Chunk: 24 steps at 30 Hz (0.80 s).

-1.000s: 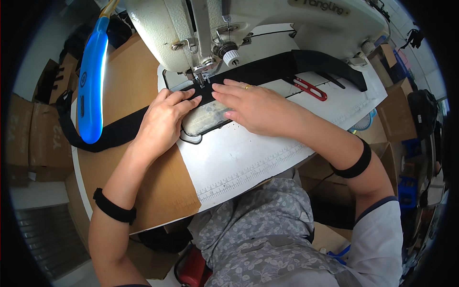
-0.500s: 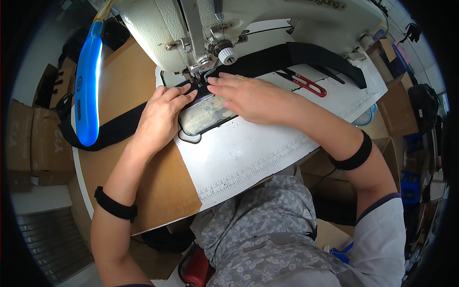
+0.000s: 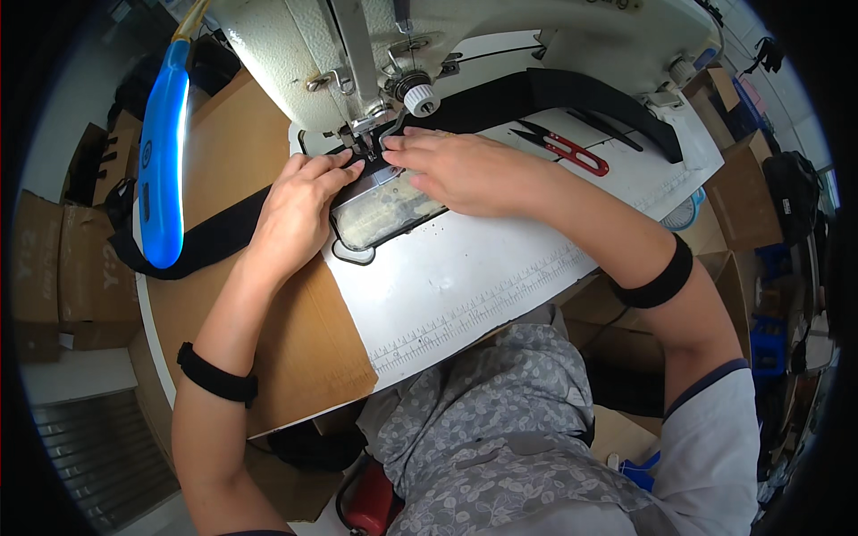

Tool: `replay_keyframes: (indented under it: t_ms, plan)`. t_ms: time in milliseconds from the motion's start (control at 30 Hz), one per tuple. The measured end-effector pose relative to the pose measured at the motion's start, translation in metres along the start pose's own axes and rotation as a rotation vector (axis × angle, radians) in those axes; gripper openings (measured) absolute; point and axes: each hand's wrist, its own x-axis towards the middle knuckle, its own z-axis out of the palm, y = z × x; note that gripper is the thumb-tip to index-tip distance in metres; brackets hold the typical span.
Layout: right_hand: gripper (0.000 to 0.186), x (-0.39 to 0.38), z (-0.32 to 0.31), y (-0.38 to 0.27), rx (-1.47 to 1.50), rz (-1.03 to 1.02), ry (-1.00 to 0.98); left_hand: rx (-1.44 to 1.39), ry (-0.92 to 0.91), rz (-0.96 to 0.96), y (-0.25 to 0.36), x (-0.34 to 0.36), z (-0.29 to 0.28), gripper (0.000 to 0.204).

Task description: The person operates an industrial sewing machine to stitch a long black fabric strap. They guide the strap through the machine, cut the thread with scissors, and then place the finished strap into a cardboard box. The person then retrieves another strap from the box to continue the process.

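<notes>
A white sewing machine (image 3: 268, 49) stands over a long black fabric strip (image 3: 206, 237) that runs beneath its presser foot (image 3: 369, 150) and bends at both ends. My left hand (image 3: 293, 210) rests on the strip left of the foot, fingertips pressing down, palm empty. To the right of the foot, my right hand (image 3: 465, 174) lies open with fingers stretched on the strip's near edge. A pale metal plate (image 3: 384, 219) shows between my hands. Red-handled thread snips (image 3: 585, 156) lie on the white table surface beyond my right hand. Under the foot, the stitching is too small to make out.
A blue elongated lamp (image 3: 164, 170) hangs over the left side of the wooden-and-white table (image 3: 304, 339). Cardboard boxes (image 3: 98, 277) are stacked at the left; more boxes (image 3: 751, 214) and black bags (image 3: 795, 196) sit at the right. Below is a red object (image 3: 366, 500).
Both hands have shifted slightly away from my body, with the right section of the strip moving farther back. More of the thread snips and of the metal plate now shows.
</notes>
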Motion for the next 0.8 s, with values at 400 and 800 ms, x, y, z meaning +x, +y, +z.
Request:
replay_keyframes:
  t_ms: [400,800]
  plan:
    - [0.037,0.0056,0.0038,0.0059,0.039,-0.006,0.041,-0.004,0.016,-0.008,-0.0024,0.0020,0.0007,0.031]
    - [0.035,0.0079,0.0011,0.0034,0.056,0.013,0.056,0.002,0.005,-0.016,-0.0040,0.0024,0.0020,0.030]
